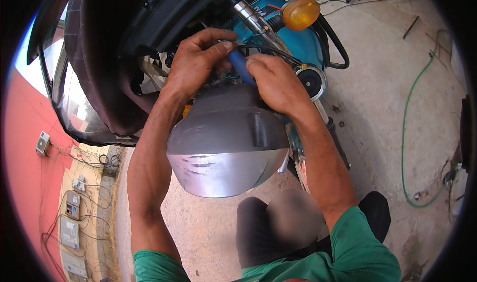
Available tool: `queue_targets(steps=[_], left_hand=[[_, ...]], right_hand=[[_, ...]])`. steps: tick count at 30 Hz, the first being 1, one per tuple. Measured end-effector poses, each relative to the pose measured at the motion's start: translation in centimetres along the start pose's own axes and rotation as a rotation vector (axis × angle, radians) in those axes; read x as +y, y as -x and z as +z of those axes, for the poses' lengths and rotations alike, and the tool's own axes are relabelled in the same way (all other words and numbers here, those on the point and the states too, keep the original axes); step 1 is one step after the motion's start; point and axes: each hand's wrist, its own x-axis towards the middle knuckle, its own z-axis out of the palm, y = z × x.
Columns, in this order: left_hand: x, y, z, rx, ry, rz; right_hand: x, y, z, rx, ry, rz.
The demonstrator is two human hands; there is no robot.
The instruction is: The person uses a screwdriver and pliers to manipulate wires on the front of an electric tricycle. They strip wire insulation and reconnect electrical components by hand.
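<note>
Over the front of a motorcycle, both hands meet above its grey and silver headlight housing [228, 128]. My right hand [278, 83] is closed round a smooth blue, rounded, handle-like piece [240, 65], whose exact kind I cannot make out. My left hand [196, 60] is pinched, thumb and forefinger together at the upper end of that blue piece; whatever lies between the fingertips is hidden. Scuff marks run across the silver face of the housing. Just beyond my right hand are a round black horn-like part with a silver rim [312, 82] and a black cable.
An amber turn signal [300, 13], a chrome tube [251, 16] and a teal body panel [303, 46] lie beyond my hands. A dark cover and clear windscreen [74, 90] stand at left. A green hose [406, 133] curves over the concrete floor. Meter boxes [69, 232] line the wall.
</note>
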Motion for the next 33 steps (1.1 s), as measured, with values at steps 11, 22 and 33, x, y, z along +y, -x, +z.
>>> queue_targets(steps=[11,22,33], left_hand=[[-0.1,-0.2,0.0,0.010,0.033,0.021],[0.1,-0.5,0.0,0.004,0.036,0.047],[-0.6,-0.8,-0.1,0.024,0.071,0.057]], right_hand=[[0.4,0.1,0.4,0.088,-0.042,-0.024],[0.2,0.4,0.6,0.165,-0.107,-0.056],[1.1,0.2,1.3,0.214,-0.130,-0.102]])
